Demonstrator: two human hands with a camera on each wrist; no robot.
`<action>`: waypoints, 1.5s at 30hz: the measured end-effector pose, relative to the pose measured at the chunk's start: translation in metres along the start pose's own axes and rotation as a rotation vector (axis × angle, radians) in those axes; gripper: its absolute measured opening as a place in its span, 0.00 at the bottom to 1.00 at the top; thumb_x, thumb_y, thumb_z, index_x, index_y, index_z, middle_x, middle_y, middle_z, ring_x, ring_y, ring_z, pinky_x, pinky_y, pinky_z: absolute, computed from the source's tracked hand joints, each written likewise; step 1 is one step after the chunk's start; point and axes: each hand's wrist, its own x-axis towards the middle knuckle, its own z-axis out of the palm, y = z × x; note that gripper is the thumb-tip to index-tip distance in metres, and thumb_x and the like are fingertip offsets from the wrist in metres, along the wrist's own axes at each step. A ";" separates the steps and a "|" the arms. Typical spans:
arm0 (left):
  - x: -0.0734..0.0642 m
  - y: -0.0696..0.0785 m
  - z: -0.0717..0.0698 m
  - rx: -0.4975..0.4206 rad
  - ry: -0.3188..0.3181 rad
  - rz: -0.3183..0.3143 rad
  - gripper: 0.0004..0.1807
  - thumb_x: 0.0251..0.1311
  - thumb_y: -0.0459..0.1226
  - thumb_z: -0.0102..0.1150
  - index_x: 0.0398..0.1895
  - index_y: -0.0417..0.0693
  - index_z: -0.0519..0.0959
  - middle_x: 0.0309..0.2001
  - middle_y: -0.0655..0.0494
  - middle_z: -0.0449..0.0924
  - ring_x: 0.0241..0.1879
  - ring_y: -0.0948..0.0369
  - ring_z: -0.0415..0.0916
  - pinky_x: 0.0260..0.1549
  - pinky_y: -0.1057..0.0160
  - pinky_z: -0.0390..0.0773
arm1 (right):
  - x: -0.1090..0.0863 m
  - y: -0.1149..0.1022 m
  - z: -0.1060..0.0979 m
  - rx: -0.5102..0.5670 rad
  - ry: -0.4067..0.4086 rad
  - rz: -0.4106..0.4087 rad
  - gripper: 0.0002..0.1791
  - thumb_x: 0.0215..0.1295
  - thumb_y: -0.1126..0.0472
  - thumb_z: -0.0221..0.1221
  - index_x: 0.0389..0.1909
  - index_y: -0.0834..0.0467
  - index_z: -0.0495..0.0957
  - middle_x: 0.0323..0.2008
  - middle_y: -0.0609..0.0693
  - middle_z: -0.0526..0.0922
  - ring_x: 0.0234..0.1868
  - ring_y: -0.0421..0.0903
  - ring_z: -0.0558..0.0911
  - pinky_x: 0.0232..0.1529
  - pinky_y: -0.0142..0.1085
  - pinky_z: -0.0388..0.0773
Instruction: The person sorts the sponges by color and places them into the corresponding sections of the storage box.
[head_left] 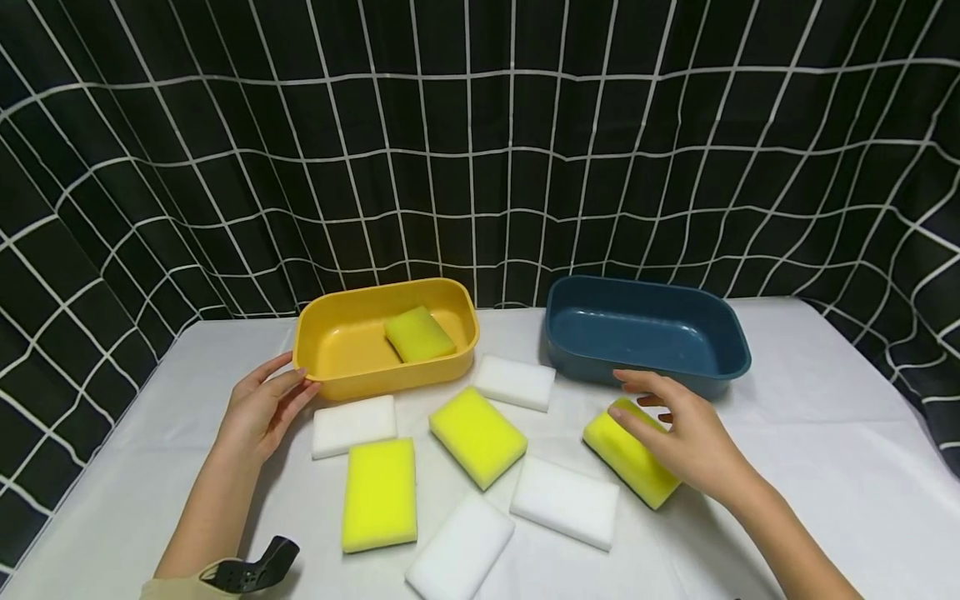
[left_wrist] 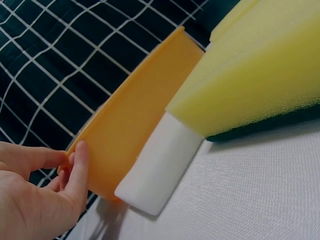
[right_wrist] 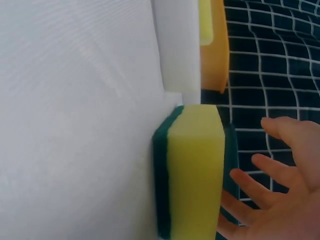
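My left hand (head_left: 262, 407) pinches the left end of a yellow plastic bin (head_left: 360, 385), thumb and fingers at its rim. The left wrist view shows this hand (left_wrist: 42, 192) at the corner of the bin (left_wrist: 135, 110). Inside the bin lies a yellow sponge (head_left: 420, 335). My right hand (head_left: 690, 433) hovers with spread fingers over another yellow sponge (head_left: 626, 450), in front of a dark blue bin (head_left: 645, 363). In the right wrist view, a gap shows between the thumb and fingers of this hand (right_wrist: 280, 190), beside the sponge (right_wrist: 197, 175) with its green scouring layer.
Between the hands lie two more yellow sponges (head_left: 478, 437), (head_left: 379, 494) and several white sponges, among them one by the yellow bin (head_left: 355, 426) and one at the front (head_left: 461, 550). A white cloth (head_left: 675, 550) covers the table. Behind hangs a black curtain (head_left: 491, 192) with white grid lines.
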 end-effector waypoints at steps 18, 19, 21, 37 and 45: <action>0.001 0.002 0.001 -0.017 0.006 -0.011 0.37 0.79 0.31 0.52 0.86 0.54 0.53 0.65 0.50 0.69 0.41 0.69 0.87 0.50 0.73 0.84 | 0.000 0.012 0.002 -0.078 -0.098 0.075 0.42 0.64 0.50 0.74 0.74 0.62 0.70 0.63 0.70 0.78 0.58 0.69 0.81 0.55 0.64 0.82; 0.001 0.002 0.001 -0.016 0.004 -0.011 0.37 0.79 0.31 0.52 0.86 0.54 0.53 0.65 0.50 0.69 0.41 0.69 0.87 0.50 0.73 0.84 | 0.000 0.013 0.002 -0.081 -0.101 0.077 0.43 0.64 0.50 0.75 0.74 0.63 0.70 0.63 0.70 0.78 0.57 0.69 0.81 0.55 0.64 0.82; 0.001 0.001 0.001 -0.015 0.001 -0.011 0.38 0.79 0.31 0.52 0.86 0.53 0.53 0.66 0.50 0.68 0.42 0.69 0.86 0.50 0.73 0.84 | 0.000 0.014 0.002 -0.085 -0.111 0.081 0.44 0.62 0.49 0.76 0.74 0.63 0.69 0.63 0.70 0.78 0.57 0.68 0.81 0.55 0.63 0.82; 0.001 0.001 0.000 -0.017 0.000 -0.015 0.38 0.79 0.31 0.52 0.86 0.54 0.52 0.66 0.50 0.68 0.44 0.69 0.86 0.51 0.73 0.84 | -0.002 0.022 0.006 -0.099 -0.161 0.065 0.48 0.57 0.48 0.79 0.73 0.63 0.70 0.67 0.69 0.75 0.62 0.70 0.76 0.58 0.67 0.77; 0.000 0.003 0.001 -0.026 0.014 -0.025 0.37 0.79 0.31 0.52 0.86 0.55 0.53 0.65 0.51 0.68 0.43 0.69 0.86 0.51 0.73 0.84 | -0.003 0.024 0.006 -0.099 -0.160 0.060 0.47 0.57 0.49 0.78 0.73 0.64 0.71 0.67 0.69 0.75 0.62 0.70 0.76 0.60 0.67 0.77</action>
